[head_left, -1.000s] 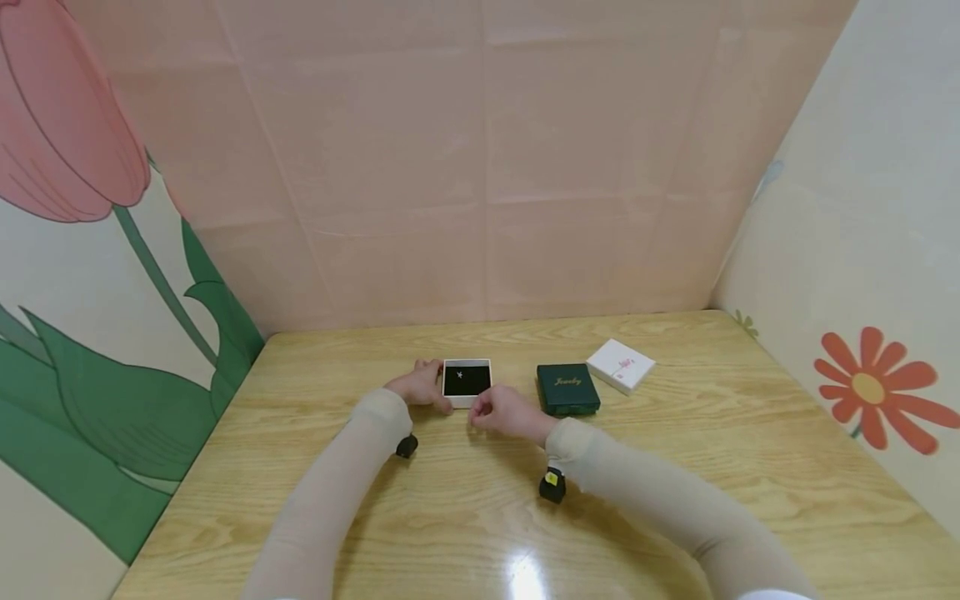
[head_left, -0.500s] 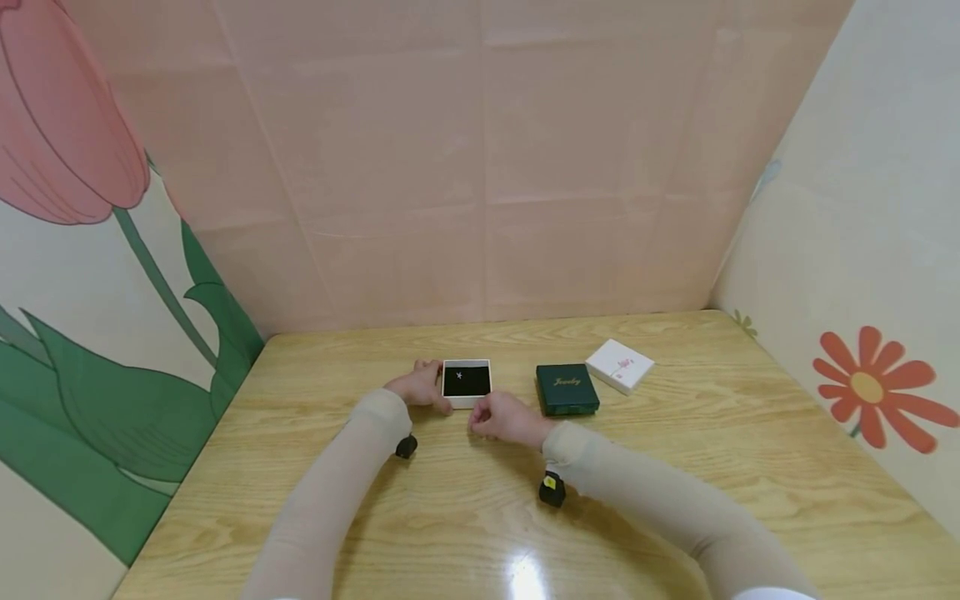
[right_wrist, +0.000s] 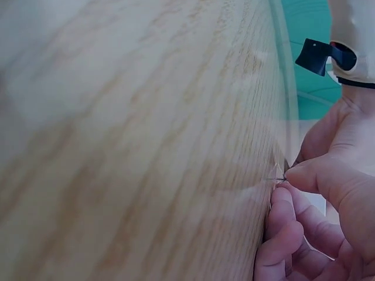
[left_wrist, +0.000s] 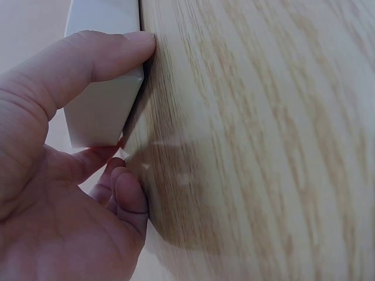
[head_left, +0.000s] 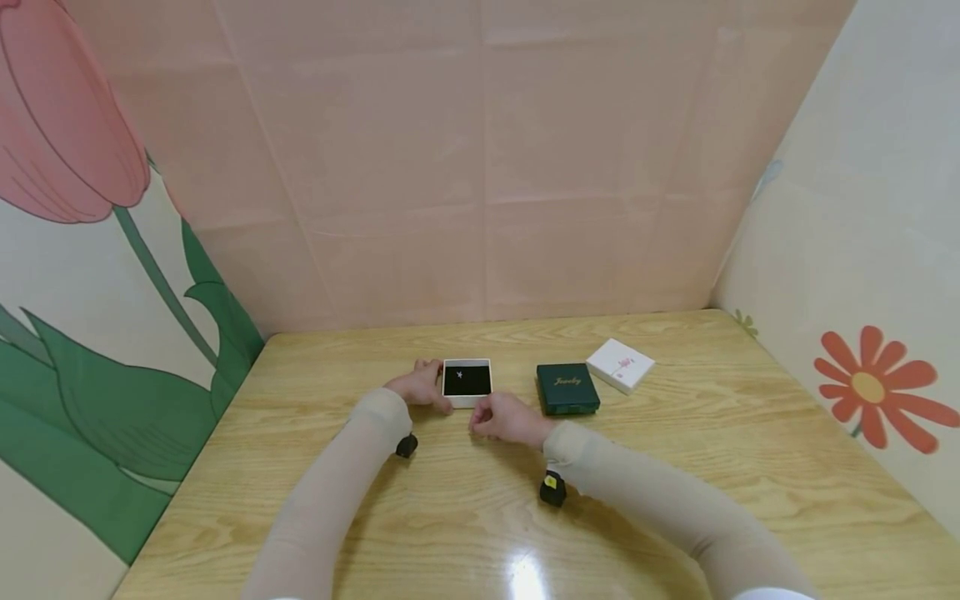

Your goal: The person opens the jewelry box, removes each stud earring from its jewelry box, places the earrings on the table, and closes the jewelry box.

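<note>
In the head view a white open box (head_left: 467, 402) lies on the table, with a black insert (head_left: 468, 383) inside. On the insert's left part is a small silvery star-like piece (head_left: 460, 375). My left hand (head_left: 422, 386) grips the box at its left end. The left wrist view has the thumb (left_wrist: 111, 54) along one wall of the box (left_wrist: 102, 111) and fingers round the corner. At the box's front right corner, my right hand (head_left: 508, 418) pinches a tiny thin shiny piece (right_wrist: 278, 178) between thumb and forefinger. Its kind is too small to tell.
A dark green box (head_left: 567, 389) with gold lettering sits right of my right hand. Beyond it lies a white box lid (head_left: 621, 365) with a pink flower print. The wood-grain table (head_left: 450, 517) meets a pink wall covering (head_left: 480, 208) at the back.
My right hand has shifted very slightly down, away from the box's front edge. The left hand and all the boxes stay where they were.
</note>
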Demonstrator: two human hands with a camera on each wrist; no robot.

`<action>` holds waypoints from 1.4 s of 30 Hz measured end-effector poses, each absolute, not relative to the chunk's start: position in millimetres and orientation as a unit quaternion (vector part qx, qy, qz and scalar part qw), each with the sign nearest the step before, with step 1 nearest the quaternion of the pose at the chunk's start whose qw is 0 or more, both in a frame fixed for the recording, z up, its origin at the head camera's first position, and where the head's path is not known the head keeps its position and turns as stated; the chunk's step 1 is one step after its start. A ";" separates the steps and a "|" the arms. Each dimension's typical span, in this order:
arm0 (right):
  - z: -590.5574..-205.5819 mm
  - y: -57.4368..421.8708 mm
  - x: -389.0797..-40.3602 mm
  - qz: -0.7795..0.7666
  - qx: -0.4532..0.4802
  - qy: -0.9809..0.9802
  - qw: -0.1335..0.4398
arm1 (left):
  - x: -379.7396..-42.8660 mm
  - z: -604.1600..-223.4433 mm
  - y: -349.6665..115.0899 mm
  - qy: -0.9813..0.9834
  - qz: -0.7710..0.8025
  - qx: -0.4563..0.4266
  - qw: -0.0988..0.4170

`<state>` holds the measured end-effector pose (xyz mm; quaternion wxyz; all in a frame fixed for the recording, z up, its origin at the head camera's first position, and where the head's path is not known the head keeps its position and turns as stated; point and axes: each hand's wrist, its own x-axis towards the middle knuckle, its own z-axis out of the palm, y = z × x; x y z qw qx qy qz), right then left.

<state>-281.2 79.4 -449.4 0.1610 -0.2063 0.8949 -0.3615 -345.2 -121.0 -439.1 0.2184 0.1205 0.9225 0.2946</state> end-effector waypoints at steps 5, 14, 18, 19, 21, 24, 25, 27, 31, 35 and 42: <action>-448.4 79.9 -280.6 -0.357 -0.209 0.897 0.154 | -346.5 -439.3 -121.0 0.921 0.297 0.119 0.221; -446.9 80.0 -279.6 -0.368 -0.201 0.894 0.161 | -345.1 -438.9 -119.4 0.925 0.287 0.120 0.220; -446.9 80.0 -279.4 -0.374 -0.196 0.890 0.171 | -344.1 -438.7 -119.4 0.923 0.291 0.117 0.222; -447.0 80.0 -279.5 -0.374 -0.195 0.890 0.173 | -344.1 -439.0 -119.5 0.923 0.290 0.116 0.223; -447.5 80.0 -279.6 -0.374 -0.196 0.890 0.174 | -344.3 -439.9 -119.5 0.924 0.289 0.116 0.223; -448.7 80.6 -279.9 -0.376 -0.194 0.889 0.176 | -345.0 -441.1 -119.2 0.924 0.288 0.117 0.222; -448.9 81.0 -280.1 -0.378 -0.194 0.888 0.178 | -345.2 -441.5 -119.2 0.923 0.290 0.118 0.222; -448.5 81.9 -280.4 -0.382 -0.191 0.886 0.181 | -345.5 -441.7 -118.9 0.923 0.291 0.119 0.224; -443.6 83.7 -281.6 -0.384 -0.191 0.886 0.178 | -346.3 -442.0 -119.3 0.921 0.292 0.119 0.228; -431.0 85.6 -283.9 -0.390 -0.184 0.886 0.171 | -346.4 -441.4 -119.9 0.923 0.286 0.119 0.230; -399.0 90.3 -294.8 -0.405 -0.168 0.884 0.162 | -344.8 -439.0 -119.6 0.923 0.290 0.118 0.224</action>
